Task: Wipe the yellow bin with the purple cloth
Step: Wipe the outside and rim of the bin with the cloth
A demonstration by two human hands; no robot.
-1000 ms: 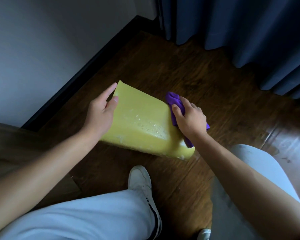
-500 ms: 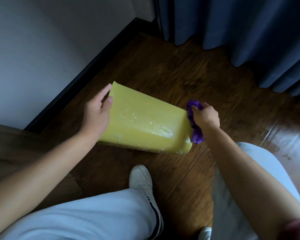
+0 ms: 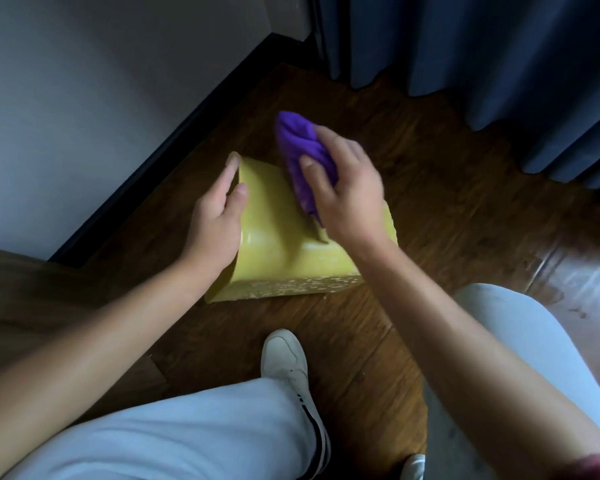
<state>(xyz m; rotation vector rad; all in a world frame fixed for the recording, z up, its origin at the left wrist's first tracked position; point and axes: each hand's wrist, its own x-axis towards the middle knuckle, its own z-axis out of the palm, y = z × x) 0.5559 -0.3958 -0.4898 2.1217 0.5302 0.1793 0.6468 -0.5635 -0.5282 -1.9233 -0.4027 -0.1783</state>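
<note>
The yellow bin [image 3: 274,251] lies on its side on the dark wooden floor, its speckled wet face turned toward me. My left hand [image 3: 215,216] grips the bin's left edge, fingers curled over the far corner. My right hand [image 3: 347,199] holds the bunched purple cloth [image 3: 300,154] and presses it onto the bin's upper side near the far edge. The hand and cloth hide the right part of that side.
A white wall with a black skirting board [image 3: 160,161] runs along the left. Dark blue curtains [image 3: 482,57] hang at the back right. My legs in light trousers and a white shoe [image 3: 286,362] sit just before the bin. A wooden furniture edge [image 3: 21,292] is at left.
The bin has been turned, so a different side faces up and the wet face points toward me. My right hand carried the cloth from the bin's right end up onto its top.
</note>
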